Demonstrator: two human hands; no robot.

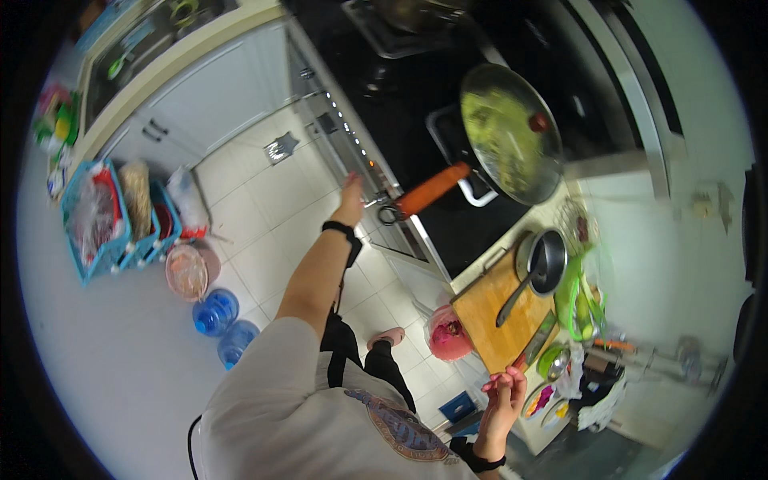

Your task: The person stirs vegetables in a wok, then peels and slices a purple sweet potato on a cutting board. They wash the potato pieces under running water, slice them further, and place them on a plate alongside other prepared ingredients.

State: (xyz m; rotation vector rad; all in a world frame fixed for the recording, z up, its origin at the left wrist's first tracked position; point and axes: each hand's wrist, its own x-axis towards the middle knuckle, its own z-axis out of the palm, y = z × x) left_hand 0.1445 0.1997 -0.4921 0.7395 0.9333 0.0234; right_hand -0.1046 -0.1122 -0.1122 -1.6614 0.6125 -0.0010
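My left hand (350, 200) is stretched out beside the front panel of the black stove (400, 144), left of the frying pan's orange handle (432, 192). Its fingers are small and blurred, so their grip cannot be made out. A glass lid (546, 164) covers the frying pan, with pale green food showing through. My right hand (504, 396) is at the near edge of the wooden cutting board (482, 312), fingers curled together; whatever they hold, if anything, is hidden. Close to those fingertips a knife (538, 342) lies along the board's right edge.
A dark-lined pot (550, 264) with a black ladle (518, 298) stands at the board's far corner. Green vegetables (586, 308) and a metal bowl (554, 362) sit to its right. A pink-bagged bin (448, 334) is below the counter. Blue baskets (96, 260) and water jugs (216, 312) line the left.
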